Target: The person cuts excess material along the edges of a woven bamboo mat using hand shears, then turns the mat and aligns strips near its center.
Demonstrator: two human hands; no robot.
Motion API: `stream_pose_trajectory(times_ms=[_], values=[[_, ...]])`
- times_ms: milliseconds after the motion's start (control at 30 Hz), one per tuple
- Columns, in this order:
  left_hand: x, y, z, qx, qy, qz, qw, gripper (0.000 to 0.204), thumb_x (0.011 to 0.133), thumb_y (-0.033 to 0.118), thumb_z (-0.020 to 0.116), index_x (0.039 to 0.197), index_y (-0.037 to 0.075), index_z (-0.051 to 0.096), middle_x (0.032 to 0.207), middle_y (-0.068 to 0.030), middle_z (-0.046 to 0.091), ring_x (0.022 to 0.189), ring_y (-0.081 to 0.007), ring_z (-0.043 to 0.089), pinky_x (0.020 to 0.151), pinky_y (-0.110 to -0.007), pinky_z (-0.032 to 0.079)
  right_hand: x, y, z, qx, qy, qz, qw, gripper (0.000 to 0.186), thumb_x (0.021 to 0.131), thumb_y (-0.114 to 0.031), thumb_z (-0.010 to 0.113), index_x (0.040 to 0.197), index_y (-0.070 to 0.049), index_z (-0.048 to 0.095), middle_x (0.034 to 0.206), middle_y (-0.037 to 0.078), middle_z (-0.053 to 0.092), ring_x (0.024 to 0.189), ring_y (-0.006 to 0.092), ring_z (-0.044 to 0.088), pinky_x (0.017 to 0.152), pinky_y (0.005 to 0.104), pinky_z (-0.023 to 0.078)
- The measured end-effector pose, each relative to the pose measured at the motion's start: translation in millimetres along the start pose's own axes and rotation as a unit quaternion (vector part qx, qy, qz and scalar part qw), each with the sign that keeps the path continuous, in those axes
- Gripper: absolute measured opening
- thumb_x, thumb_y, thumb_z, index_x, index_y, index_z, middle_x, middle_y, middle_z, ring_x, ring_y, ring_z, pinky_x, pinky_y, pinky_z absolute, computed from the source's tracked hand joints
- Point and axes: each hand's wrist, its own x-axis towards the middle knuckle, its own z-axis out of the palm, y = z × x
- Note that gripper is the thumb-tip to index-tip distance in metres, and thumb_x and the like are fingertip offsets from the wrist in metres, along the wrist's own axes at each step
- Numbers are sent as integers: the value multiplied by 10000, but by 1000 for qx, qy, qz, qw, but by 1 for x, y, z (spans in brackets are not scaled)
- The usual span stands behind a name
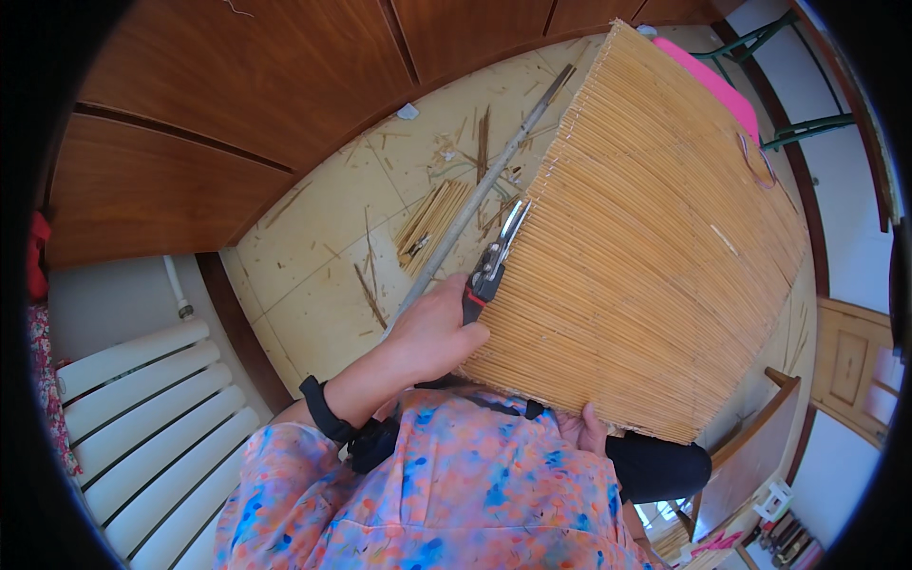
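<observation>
A large tan mat of thin reed-like stalks (pixel 655 228), bound side by side, spreads over my lap and reaches far to the right. My left hand (pixel 432 328) is closed around snips (pixel 486 275) with dark, red-edged handles. Their metal blades lie along the mat's left edge, where stalk ends and binding show. Down at the near edge, my right hand (pixel 584 429) grips the mat, thumb up against it; its other fingers are mostly hidden.
A long grey pole (pixel 475 195) lies left of the mat. Beside it are a bundle of cut stalks (pixel 432 223) and scattered scraps on the tiled floor (pixel 313 304). A white radiator (pixel 157 408), wooden cabinets (pixel 228 104), a pink seat (pixel 712 85) and a wooden stool-like frame (pixel 750 465) surround me.
</observation>
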Motion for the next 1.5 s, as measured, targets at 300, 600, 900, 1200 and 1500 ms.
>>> stream_pose_trajectory(times_ms=[300,600,900,1200,1500], values=[[10,8,-2,45,-4,-10,999,451,752,205,574,1121,-45,502,1004,-268,616,989,-427,578,844,-461,455,-1,-2,11,-6,-2,0,1000,514,954,-200,538,1407,-57,343,1398,138,458,1252,270,496,1045,428,438],[11,8,-4,35,1,7,999,476,750,206,583,1146,-43,494,1015,-276,614,991,-427,579,851,-458,456,-2,-1,7,-1,-3,6,1000,517,955,-204,535,1410,-58,337,1404,144,447,1252,271,496,1043,424,440],[16,4,-5,7,-11,21,1000,474,753,204,579,1138,-60,496,987,-281,622,969,-428,588,836,-457,460,-2,-2,10,-5,8,8,1000,522,953,-208,542,1411,-64,338,1399,144,452,1250,278,498,1039,431,446],[14,8,-3,52,20,18,998,482,741,187,576,1149,-55,495,838,-263,626,827,-425,612,743,-462,476,-4,-3,8,-1,17,17,1000,526,940,-209,569,1395,-53,357,1371,145,480,1230,269,517,1021,411,469],[11,15,-6,125,44,29,991,384,746,226,587,1027,-33,549,776,-254,629,788,-432,610,724,-501,476,-4,-2,17,-15,5,-3,1000,509,945,-211,556,1386,-36,372,1361,154,494,1223,276,523,1043,432,443]])
